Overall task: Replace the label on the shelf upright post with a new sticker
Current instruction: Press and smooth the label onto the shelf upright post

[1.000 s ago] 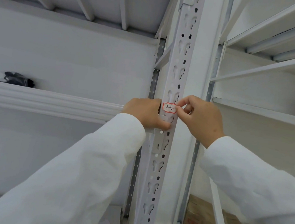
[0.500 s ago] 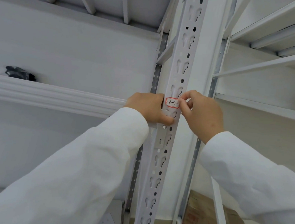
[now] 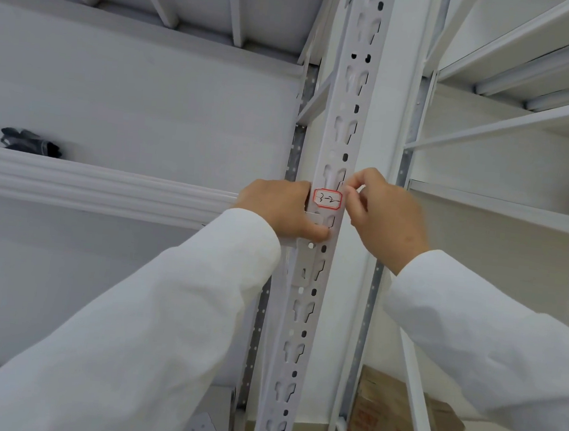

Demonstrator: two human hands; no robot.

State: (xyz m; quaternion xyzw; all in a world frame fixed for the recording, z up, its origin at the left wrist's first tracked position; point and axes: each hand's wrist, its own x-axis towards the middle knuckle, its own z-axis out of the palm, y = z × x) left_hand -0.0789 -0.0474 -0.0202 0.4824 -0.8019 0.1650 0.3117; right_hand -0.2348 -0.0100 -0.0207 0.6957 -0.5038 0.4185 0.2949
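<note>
Label on the upright post

We see the red-bordered sticker [image 3: 327,198] flat on the post [image 3: 344,124]. Our left hand [image 3: 282,208] grips the post below it; our right hand [image 3: 384,213] pinches the sticker's right edge

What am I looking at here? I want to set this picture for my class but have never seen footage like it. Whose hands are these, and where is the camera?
The camera sits on a person's head, looking at their own two hands; there is no machine. The white sleeves are theirs. Between the hands runs a slotted white post of a shelf rack. On it sits a small red-edged sticker with handwriting. The left hand rests on the post beside the sticker. The right hand pinches at the sticker's right edge. A dark bundle lies on the left shelf, a cardboard box low down.
</note>
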